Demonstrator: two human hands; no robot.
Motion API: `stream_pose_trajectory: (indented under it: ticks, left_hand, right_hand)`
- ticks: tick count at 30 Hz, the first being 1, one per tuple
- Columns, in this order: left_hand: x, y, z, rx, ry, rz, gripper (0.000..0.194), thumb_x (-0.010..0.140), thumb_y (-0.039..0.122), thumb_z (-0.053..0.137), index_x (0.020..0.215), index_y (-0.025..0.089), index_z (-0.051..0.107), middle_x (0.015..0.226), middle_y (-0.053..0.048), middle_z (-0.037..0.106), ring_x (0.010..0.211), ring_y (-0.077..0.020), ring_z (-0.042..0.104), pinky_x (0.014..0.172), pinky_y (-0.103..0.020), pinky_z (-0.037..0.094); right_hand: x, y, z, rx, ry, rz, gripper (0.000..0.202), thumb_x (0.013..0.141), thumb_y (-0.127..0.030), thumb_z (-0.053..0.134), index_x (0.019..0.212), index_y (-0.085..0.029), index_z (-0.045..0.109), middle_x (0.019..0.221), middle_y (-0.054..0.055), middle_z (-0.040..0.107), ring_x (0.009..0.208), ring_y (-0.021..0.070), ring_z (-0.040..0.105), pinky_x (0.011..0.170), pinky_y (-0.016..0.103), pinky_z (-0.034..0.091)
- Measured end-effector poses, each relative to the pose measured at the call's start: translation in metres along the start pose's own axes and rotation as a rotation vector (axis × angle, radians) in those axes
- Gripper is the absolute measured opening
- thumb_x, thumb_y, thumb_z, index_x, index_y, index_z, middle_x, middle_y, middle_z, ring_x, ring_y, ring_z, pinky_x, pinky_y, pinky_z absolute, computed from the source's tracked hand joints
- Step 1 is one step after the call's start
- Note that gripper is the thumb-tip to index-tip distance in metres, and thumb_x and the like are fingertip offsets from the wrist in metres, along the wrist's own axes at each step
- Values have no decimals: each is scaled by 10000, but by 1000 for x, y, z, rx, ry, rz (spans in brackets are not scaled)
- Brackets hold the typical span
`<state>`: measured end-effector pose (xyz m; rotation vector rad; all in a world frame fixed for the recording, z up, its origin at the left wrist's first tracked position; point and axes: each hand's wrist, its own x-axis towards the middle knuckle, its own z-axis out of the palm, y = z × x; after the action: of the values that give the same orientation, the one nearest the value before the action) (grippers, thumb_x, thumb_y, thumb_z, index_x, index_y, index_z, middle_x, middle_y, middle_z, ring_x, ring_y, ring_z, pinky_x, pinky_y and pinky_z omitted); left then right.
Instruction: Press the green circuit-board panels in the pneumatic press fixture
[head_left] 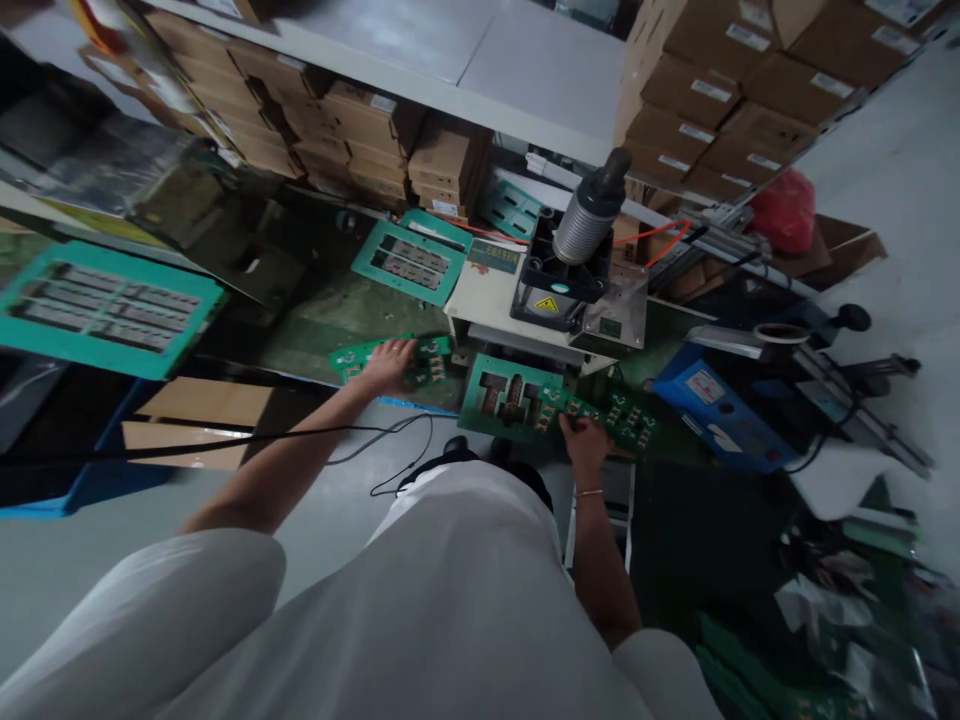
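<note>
Head view: two hands on green circuit panels at a small press.

Left hand (388,364) lies flat, fingers spread, on a circuit panel (360,356) on the bench left of the press (577,280); right hand (583,437) pinches the near edge of a second panel (607,412) reaching into the green fixture (512,397). Both look thin, light, stiff and breakable where scored; they are probably best held by bare edges.

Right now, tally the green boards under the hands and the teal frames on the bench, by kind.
Green boards: 2, one under the left hand at, one held by the right hand at.
Teal frames: 3, at and.
Total: 5
</note>
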<state>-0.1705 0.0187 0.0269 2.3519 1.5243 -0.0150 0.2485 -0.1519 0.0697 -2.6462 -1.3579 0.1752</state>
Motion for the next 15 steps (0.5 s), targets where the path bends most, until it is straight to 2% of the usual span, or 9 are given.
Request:
stream_pose_trajectory:
  ticks: [3, 5, 7, 9, 11, 15]
  left_hand:
    - [-18, -47, -3, 40, -40, -130, 953, 705, 323, 866, 1509, 17, 456, 1513, -294, 539, 1426, -483, 478, 1139, -556, 442]
    - [-23, -62, 0, 46, -88, -198, 954, 725, 308, 851, 1534, 25, 432, 1551, -286, 514, 1466, -470, 450, 1153, -543, 441]
    - [-23, -67, 4, 32, -118, -229, 1009, 701, 281, 869, 1554, 5, 407, 1587, -318, 461, 1496, -481, 413, 1168, -558, 432]
    - [-20, -63, 9, 16, -111, -201, 1051, 690, 268, 878, 1569, -22, 380, 1627, -355, 378, 1532, -498, 351, 1201, -584, 390]
    - [-14, -50, 14, -2, -91, -113, 1020, 751, 288, 831, 1585, -39, 344, 1668, -349, 302, 1572, -486, 272, 1242, -598, 320]
    - [6, 2, 28, -40, -71, 141, 924, 853, 378, 728, 1592, -29, 351, 1702, -293, 277, 1611, -423, 211, 1297, -560, 221]
  right_hand:
    - [-8, -38, 13, -46, -65, -80, 365, 889, -537, 661, 826, -186, 744, 942, 127, 783, 977, 305, 709, 856, 378, 442]
    - [-12, -62, 20, -93, -120, -135, 375, 903, -532, 654, 865, -172, 755, 959, 142, 780, 1003, 308, 705, 881, 387, 430]
    - [-14, -82, 27, -146, -171, -171, 387, 914, -534, 652, 921, -161, 757, 987, 154, 774, 1024, 310, 698, 912, 404, 422]
    - [-13, -97, 31, -198, -213, -193, 411, 936, -538, 636, 990, -148, 755, 1034, 168, 768, 1059, 314, 685, 949, 431, 412]
    - [-10, -107, 34, -239, -243, -206, 441, 962, -539, 606, 1051, -131, 749, 1091, 186, 757, 1102, 322, 665, 975, 455, 400]
    - [-3, -115, 38, -286, -295, -262, 491, 1008, -538, 542, 1118, -104, 743, 1187, 207, 728, 1177, 336, 614, 1013, 480, 378]
